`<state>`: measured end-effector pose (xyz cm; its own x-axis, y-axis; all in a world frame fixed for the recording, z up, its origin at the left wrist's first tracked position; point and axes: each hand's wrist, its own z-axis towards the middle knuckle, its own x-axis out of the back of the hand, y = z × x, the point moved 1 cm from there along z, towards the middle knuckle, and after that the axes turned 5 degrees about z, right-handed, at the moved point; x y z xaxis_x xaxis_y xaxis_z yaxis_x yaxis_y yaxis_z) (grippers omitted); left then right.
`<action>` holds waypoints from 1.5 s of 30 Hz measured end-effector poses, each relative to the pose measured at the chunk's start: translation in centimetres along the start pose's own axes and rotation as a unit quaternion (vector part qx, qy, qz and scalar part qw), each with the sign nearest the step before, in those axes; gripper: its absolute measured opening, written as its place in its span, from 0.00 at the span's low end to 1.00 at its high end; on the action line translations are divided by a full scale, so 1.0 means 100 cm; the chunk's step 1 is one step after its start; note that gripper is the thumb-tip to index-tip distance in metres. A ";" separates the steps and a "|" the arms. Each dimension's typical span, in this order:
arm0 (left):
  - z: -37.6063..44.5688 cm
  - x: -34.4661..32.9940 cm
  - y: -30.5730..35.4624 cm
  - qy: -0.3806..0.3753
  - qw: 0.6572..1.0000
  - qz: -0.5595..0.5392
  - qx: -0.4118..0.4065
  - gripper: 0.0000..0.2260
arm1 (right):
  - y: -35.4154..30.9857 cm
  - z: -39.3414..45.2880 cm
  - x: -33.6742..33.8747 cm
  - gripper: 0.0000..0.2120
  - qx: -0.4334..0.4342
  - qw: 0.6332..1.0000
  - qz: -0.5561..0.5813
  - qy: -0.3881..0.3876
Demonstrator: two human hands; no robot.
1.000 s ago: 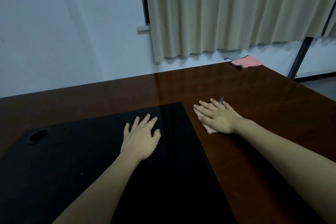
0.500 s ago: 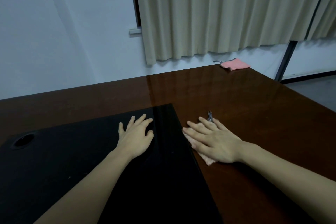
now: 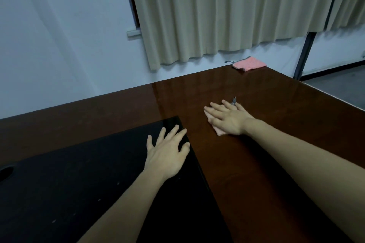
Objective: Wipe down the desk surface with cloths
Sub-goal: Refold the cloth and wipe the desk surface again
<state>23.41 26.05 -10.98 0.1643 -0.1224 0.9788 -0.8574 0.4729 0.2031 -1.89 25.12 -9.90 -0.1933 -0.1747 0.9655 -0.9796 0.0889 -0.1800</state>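
My right hand lies flat with straight fingers on a pink cloth, pressing it onto the glossy brown desk. Only the cloth's near corner and a small grey loop beside my fingertips show. My left hand rests flat, fingers spread, on the far right corner of a black desk mat. A second pink cloth lies folded at the desk's far right corner, by the wall.
A round cable hole sits at the mat's left edge. Beige curtains hang behind the desk. A dark metal post stands past the desk's right edge, where the floor drops away.
My right hand has slid the cloth away from the mat's edge, farther out and to the right on the brown desk. My left hand stays on the mat.
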 end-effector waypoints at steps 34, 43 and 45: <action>-0.001 0.001 0.006 0.004 1.000 0.008 0.008 0.24 | 0.018 0.013 0.010 0.28 -0.048 0.999 0.017 -0.002; -0.001 -0.001 0.006 0.004 1.000 0.023 0.010 0.24 | -0.003 -0.101 -0.019 0.27 0.107 0.994 -0.020 -0.033; -0.001 -0.001 0.006 0.002 1.000 0.025 0.009 0.24 | 0.001 -0.112 -0.021 0.26 0.116 0.992 -0.019 -0.036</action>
<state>22.95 26.38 -10.94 0.1227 -0.0945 0.9879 -0.8733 0.4625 0.1528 -1.00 36.50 -9.81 -0.1509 -0.2431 0.9582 -0.9711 -0.1451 -0.1898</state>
